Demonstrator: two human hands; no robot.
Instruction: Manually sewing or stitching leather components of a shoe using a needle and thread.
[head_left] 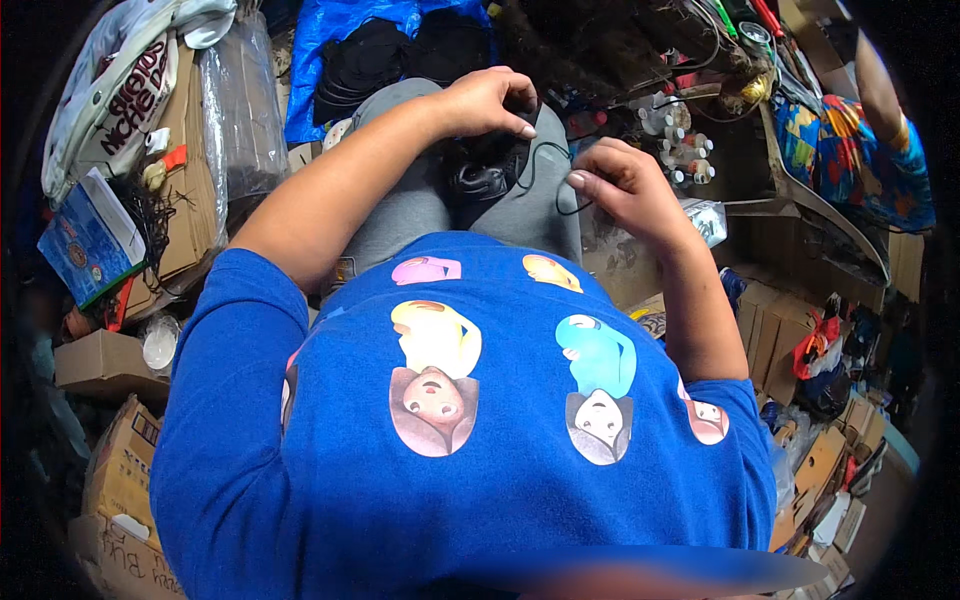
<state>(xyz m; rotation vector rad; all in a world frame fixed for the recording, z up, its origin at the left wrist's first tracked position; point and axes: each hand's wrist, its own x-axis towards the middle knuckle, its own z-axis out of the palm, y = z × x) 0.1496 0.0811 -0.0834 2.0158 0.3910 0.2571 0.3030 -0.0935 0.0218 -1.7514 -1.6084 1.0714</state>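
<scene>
In my lap, between my grey-trousered knees, lies a shiny black item whose kind I cannot make out. My left hand is above it with fingers curled and thumb bent inward, closed on something dark that is mostly hidden. A thin dark cord loops from beside the black item toward my right hand. The thumb and fingers of that hand are pinched together on the cord, over my right thigh.
Black rounded pieces are stacked on a blue plastic sheet ahead. Several small clear bottles stand at right. Cardboard, a blue booklet and a plastic-wrapped bundle lie at left. A patterned cloth hangs far right.
</scene>
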